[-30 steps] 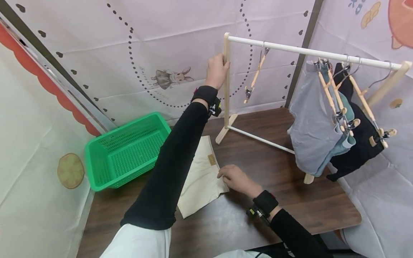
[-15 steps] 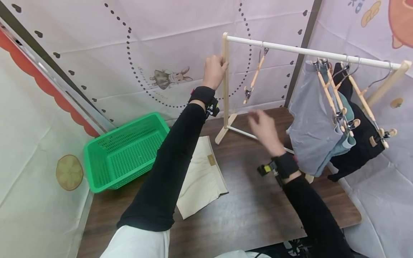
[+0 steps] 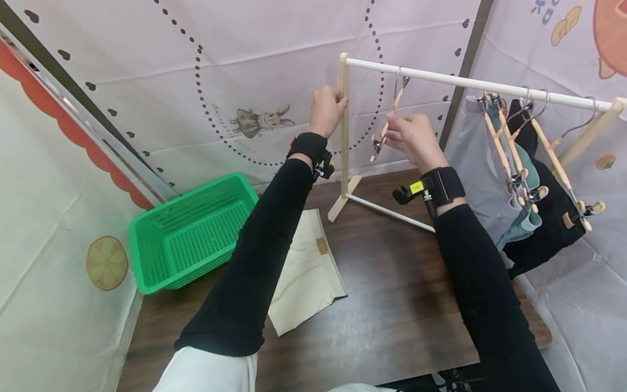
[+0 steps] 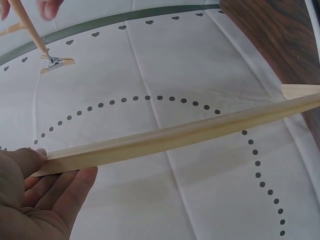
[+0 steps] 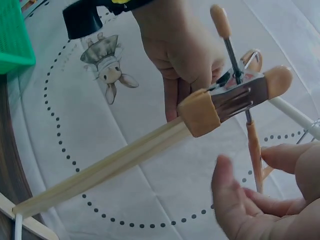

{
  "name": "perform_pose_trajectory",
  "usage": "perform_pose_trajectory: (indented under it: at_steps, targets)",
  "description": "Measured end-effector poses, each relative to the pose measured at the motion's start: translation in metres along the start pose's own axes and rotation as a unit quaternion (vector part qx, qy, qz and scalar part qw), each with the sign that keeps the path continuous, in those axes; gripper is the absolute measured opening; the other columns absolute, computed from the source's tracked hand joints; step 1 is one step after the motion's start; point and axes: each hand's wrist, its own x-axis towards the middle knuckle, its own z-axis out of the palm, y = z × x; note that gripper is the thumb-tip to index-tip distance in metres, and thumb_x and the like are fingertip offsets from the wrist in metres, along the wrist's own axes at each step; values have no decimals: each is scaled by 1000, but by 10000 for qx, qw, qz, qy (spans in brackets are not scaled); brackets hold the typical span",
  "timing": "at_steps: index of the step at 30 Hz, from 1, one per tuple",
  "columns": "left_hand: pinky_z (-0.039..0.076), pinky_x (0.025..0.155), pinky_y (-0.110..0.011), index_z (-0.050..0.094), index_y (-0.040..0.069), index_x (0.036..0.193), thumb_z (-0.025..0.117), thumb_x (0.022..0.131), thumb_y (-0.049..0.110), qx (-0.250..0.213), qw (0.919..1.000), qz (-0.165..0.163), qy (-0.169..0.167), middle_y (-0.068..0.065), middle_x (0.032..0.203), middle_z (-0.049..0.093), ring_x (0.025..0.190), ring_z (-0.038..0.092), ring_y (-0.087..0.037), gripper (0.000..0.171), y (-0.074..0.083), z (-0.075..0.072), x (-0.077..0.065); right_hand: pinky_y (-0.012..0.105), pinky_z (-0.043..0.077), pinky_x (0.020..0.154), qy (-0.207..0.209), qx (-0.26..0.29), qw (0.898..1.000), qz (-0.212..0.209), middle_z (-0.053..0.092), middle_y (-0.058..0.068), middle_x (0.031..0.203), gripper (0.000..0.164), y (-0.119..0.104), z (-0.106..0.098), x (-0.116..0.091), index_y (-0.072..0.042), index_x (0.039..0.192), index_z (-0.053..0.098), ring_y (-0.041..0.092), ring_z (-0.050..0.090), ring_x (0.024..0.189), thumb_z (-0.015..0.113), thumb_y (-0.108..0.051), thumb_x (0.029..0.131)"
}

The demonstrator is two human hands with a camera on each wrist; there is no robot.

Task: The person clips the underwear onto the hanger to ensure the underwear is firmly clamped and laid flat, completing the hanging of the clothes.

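Note:
My left hand (image 3: 327, 110) grips the upper part of the wooden rack post (image 3: 344, 128). The left wrist view shows the thumb on one side of the post (image 4: 165, 137) and curled fingers on the other. My right hand (image 3: 415, 136) is at the bare clip hanger (image 3: 385, 128) on the white rail (image 3: 455, 81), pinching its wooden bar. Large in the right wrist view is the hanger's metal clip (image 5: 242, 97), with my fingertips (image 5: 282, 157) against the bar. Cream folded fabric (image 3: 308, 272) with a small tan label lies on the table, partly hidden by my left sleeve.
Right on the rail hang grey shorts (image 3: 470, 147), a blue-green garment (image 3: 519, 231) and black trousers (image 3: 548, 234), all on clip hangers. A green basket (image 3: 193, 267) stands at the left. Printed cloth walls surround the wooden table (image 3: 382, 310).
My right hand has risen from beside the cream fabric to the bare clip hanger and taken hold of its bar. The left hand stays on the post.

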Motion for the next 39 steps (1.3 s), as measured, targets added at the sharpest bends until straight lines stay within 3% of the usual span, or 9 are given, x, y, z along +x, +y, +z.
perform_pose_trajectory:
  at_steps: [6,13,18,22,29,33,39]
  targets:
    - [58,82,-24,77,0,111,61,104,19,-31,10000,40,4,-13,111,75,99,72,-19,25,1,-1,0,20,57,84,2,102,9999,-5,61,11,112,44,-8,2,2,7,136,57,15,64,98,66,-16,100]
    - [58,81,-22,77,1,110,61,104,19,11,10000,-7,-35,-12,112,75,97,71,-17,25,-2,0,-1,19,58,72,17,57,9999,83,65,8,92,24,-19,4,-5,4,117,66,14,66,80,68,-10,98]
    - [54,72,-23,78,-1,101,59,105,20,126,9999,115,-18,-12,103,75,84,65,-14,28,-3,0,-3,22,60,77,-279,-351,9989,-147,66,7,99,36,-24,8,-19,7,129,61,15,68,84,68,-11,98]
    - [53,71,-23,78,-1,100,59,105,20,177,9998,107,19,-12,100,75,82,64,-14,29,-2,-1,-1,25,60,80,-654,-660,9948,-408,68,9,102,37,-14,11,-33,8,131,59,18,70,84,67,-10,99]
    - [53,72,-24,78,-1,102,60,104,19,222,9997,132,11,-11,104,76,85,66,-14,27,-1,-3,0,29,60,83,-1003,-1552,9811,-577,66,15,117,28,46,5,-50,4,127,61,19,69,91,60,-10,102]
    - [51,72,-23,78,0,101,60,104,21,266,9995,182,39,-11,103,76,84,64,-13,28,-1,-3,0,30,60,82,-1185,-1563,9799,-353,62,22,121,30,101,2,-55,9,127,61,18,69,87,58,-8,103]
    - [54,74,-22,78,1,104,60,104,21,249,9996,114,-7,-11,104,76,87,66,-13,27,1,-3,-1,29,61,74,-1611,-1822,9700,-55,66,28,105,27,190,13,-55,14,123,63,20,69,78,57,-3,102]
